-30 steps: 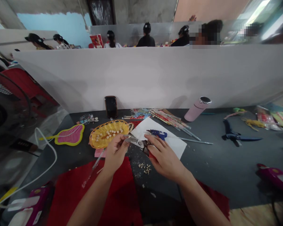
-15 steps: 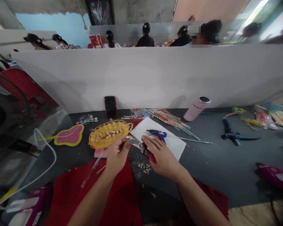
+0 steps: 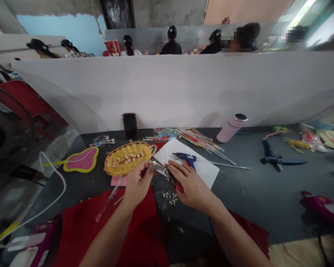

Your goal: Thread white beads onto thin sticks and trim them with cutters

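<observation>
My right hand [image 3: 187, 181] is wrapped round the red handles of a pair of pliers [image 3: 167, 172], whose metal jaws point left. Fingers pinched, my left hand [image 3: 139, 181] meets the jaw tips and holds something too small to make out. Behind my left hand is a yellow woven basket [image 3: 122, 159] with small pale flower-shaped pieces in it. A blue glue gun [image 3: 187, 157] lies on a white sheet [image 3: 208, 174] just beyond my right hand. Small pale bits [image 3: 171, 198] are scattered on the dark table below the pliers.
A phone [image 3: 130, 126] and a pink bottle [image 3: 231, 129] stand by the white partition [image 3: 167, 89]. Thin sticks [image 3: 203, 142] lie behind the sheet. Red cloth [image 3: 108, 230] covers the near left. At right are a dark blue bird-like object [image 3: 278, 160] and a purple device [image 3: 323, 207].
</observation>
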A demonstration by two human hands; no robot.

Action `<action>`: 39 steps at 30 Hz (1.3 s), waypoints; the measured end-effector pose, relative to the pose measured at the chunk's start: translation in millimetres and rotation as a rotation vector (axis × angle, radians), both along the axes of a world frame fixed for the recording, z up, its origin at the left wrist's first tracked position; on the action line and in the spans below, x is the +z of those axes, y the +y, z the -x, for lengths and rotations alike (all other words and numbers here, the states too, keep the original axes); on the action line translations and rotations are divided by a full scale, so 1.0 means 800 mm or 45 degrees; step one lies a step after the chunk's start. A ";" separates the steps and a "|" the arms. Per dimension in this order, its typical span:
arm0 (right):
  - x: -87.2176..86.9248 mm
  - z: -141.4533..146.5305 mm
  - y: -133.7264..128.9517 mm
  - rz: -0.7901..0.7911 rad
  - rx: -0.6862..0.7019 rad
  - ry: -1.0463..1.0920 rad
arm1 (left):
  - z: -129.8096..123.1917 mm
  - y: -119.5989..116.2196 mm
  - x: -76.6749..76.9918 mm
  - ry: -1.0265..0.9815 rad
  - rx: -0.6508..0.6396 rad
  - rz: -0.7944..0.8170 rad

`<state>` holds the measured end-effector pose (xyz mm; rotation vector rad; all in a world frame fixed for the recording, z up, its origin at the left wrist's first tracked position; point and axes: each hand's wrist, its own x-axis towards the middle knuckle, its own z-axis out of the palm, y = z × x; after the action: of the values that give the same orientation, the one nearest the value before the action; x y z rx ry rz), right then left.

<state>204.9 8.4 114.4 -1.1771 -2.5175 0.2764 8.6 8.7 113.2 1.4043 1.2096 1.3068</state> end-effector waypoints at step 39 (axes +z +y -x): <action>0.006 -0.035 0.012 0.042 -0.208 0.291 | 0.119 0.106 -0.044 1.723 0.038 0.134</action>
<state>232.6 17.8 119.5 -1.2770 -2.2157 0.3880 -86.3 93.4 78.4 2.2458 2.0568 0.1142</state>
